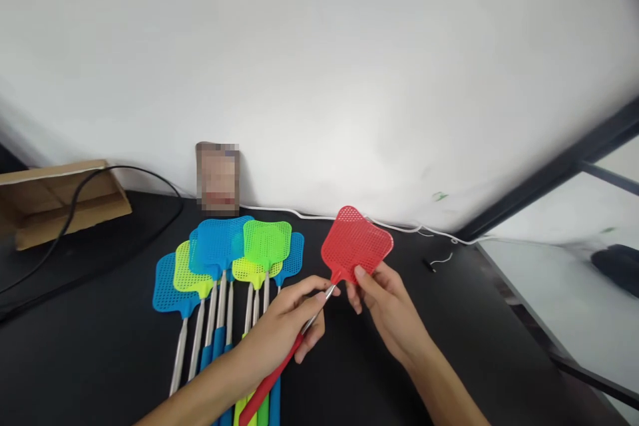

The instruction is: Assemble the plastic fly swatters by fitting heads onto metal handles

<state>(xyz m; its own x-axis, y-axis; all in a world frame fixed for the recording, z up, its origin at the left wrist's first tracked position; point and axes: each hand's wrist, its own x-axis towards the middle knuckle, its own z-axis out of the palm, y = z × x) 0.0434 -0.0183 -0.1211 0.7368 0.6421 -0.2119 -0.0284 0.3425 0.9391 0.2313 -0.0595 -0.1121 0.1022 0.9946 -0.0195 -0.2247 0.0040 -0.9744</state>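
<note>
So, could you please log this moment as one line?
left hand: holding red swatter by shaft | right hand: holding its head | nearby: blue, yellow, green swatters, black table

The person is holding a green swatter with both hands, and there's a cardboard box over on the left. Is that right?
Not quite: the held swatter is red, not green, as the head view shows. The left hand and right hand do both hold it, and the cardboard box is on the left.
</note>
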